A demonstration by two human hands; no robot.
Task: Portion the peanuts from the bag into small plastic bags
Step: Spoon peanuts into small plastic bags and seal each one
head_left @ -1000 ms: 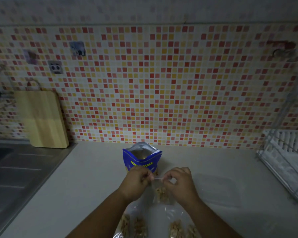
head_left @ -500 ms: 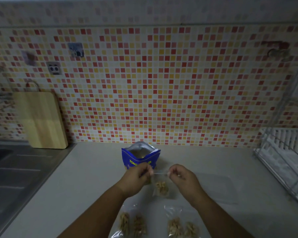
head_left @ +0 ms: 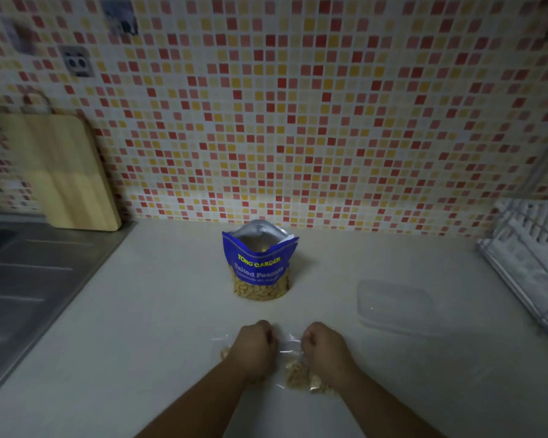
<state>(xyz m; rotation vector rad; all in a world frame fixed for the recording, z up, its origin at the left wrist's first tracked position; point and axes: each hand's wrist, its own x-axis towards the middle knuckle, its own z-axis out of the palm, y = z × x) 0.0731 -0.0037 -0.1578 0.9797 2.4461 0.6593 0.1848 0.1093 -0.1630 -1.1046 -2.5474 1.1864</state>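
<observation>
Portioning at the sealing stage. The left hand [head_left: 255, 346] and right hand [head_left: 325, 346] are both closed, fingers curled under, each pinching one end of the top edge of a small plastic bag [head_left: 293, 349] that lies on the counter [head_left: 159, 327] between them, close to the person. The fingertips themselves are hidden beneath the knuckles. The bag's load of peanuts [head_left: 298, 379] sits in its lower part, toward the wrists.

Handling, as judged: the film is thin, limp and slick, so it offers no stiffness of its own. The load is light but loose and will shift or spill if the mouth tips downward unsealed. The best hold appears to be the one shown, at the two corners of the mouth, above the nuts, where the film can be drawn taut.

A further filled bag [head_left: 224, 352] shows just beside the left hand. The blue peanut bag [head_left: 260, 263] stands upright and open beyond the hands, near the tiled wall [head_left: 329, 121]. A clear plastic lid [head_left: 396, 306] lies to the right, with a dish rack [head_left: 532, 254] past it. A cutting board [head_left: 60, 172] leans at the far left behind the sink [head_left: 19, 279].
</observation>
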